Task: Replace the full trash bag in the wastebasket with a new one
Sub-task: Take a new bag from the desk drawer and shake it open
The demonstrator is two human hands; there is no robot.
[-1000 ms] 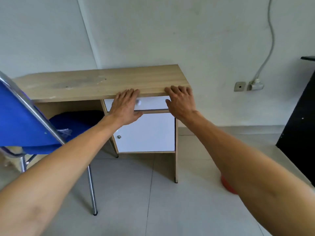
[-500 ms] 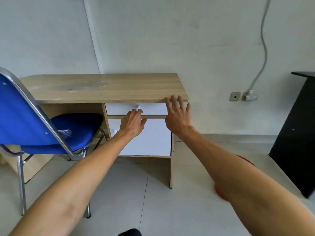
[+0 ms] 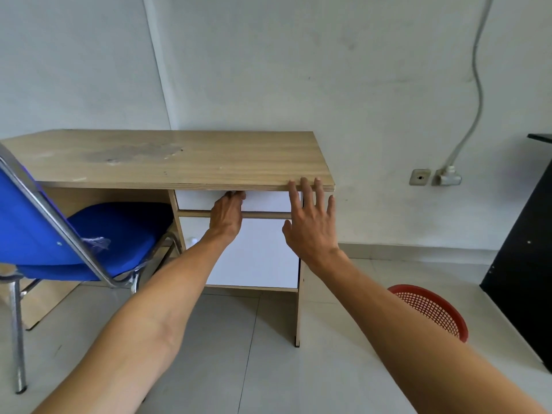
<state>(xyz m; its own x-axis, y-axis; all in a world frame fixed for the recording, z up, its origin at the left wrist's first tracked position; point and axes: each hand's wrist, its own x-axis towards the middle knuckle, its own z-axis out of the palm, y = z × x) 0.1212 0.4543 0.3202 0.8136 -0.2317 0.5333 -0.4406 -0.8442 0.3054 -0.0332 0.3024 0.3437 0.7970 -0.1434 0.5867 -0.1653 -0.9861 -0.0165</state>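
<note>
Far left I see a blue chair (image 3: 98,231) tucked part way under the wooden desk (image 3: 185,159), then my left hand (image 3: 226,215) reaching to the top of the white drawer (image 3: 263,201), fingers curled in at the drawer front under the desktop; can't tell if they grip a knob. Right hand (image 3: 310,225) next, fingers spread wide, tips touching the desk's front edge, holding nothing. Further right the red mesh wastebasket (image 3: 433,309) sits on the tiled floor (image 3: 268,369) beside the desk's right leg, partly hidden by my right forearm, with a black cabinet (image 3: 525,249) at far right; no bag visible from here.
</note>
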